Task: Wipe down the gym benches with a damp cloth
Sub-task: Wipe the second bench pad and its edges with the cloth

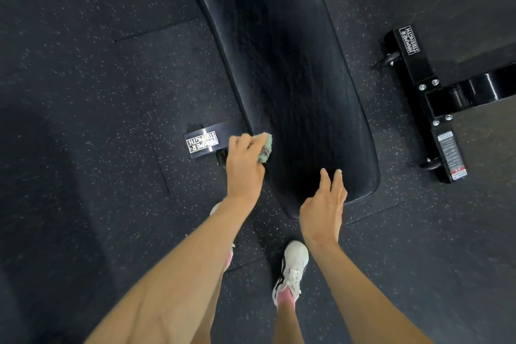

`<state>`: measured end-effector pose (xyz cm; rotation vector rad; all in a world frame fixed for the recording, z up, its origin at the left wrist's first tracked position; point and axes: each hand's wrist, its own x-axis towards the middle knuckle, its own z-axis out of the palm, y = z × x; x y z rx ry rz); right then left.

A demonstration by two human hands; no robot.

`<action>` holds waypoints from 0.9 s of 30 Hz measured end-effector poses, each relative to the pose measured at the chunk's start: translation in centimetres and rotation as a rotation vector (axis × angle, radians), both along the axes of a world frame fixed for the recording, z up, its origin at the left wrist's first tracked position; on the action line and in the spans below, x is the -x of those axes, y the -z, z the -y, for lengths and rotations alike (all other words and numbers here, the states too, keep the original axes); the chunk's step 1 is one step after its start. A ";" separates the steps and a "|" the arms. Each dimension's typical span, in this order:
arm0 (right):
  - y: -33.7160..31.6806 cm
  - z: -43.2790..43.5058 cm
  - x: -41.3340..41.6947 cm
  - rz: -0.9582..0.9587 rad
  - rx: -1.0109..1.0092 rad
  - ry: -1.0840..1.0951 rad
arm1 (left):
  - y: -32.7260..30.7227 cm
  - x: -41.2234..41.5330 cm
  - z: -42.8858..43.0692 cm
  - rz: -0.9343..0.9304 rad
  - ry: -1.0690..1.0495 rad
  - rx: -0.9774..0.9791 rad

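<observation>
Our left grip (pixel 245 160) held the cloth (pixel 265 148), judged soft and light, bunched at the bench (pixel 301 78) edge; right grip (pixel 324 204) spread, empty.

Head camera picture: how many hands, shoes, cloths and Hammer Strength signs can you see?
Hands: 2 (left hand, right hand)
Shoes: 2 (left shoe, mostly hidden; right shoe)
Cloth: 1
Signs: 2 (left sign, right sign)
Total: 7
</observation>
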<state>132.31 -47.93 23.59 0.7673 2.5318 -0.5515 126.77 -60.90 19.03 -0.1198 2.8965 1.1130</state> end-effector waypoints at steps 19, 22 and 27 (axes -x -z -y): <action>-1.1 -10.8 -5.3 0.114 -0.020 -0.531 | -3.7 -12.4 -10.0 0.020 0.093 -0.032; -1.2 -12.1 -5.2 0.103 0.026 -0.460 | -4.2 -7.0 -8.3 0.015 -0.106 0.111; -0.9 -13.9 -5.5 0.097 0.062 -0.436 | -2.7 -5.6 -9.0 0.101 -0.106 0.271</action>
